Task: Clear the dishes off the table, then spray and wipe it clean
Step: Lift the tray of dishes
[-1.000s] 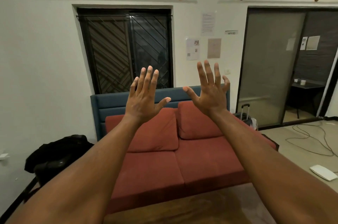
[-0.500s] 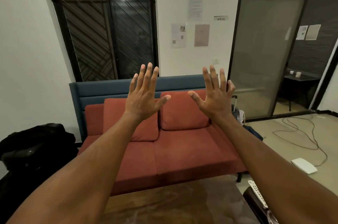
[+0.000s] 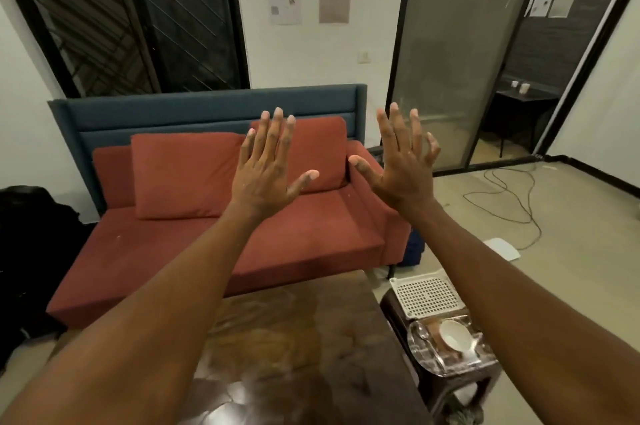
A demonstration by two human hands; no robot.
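Left hand point(image 3: 263, 178) and right hand point(image 3: 403, 168) are both up in front of me, side by side and apart, fingers point(image 3: 277, 133) spread straight, gripping nothing. Below them, between my forearms, I see the brown surface point(image 3: 294, 338); lower right of the right hand, a white bowl point(image 3: 455, 334) and a spoon point(image 3: 420, 332) sit in a clear dish point(image 3: 446, 362) on a dark stool point(image 3: 460, 388) beside that surface.

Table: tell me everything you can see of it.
The table is low, with a dark brown, marbled-looking top, glossy and streaked with pale smears; light reflects off its near end. It stands level in front of the sofa, with a stool holding dishes close by its right edge. The forearms cross above it, the left hiding its left side. The left hand and right hand are raised, open, touching nothing.
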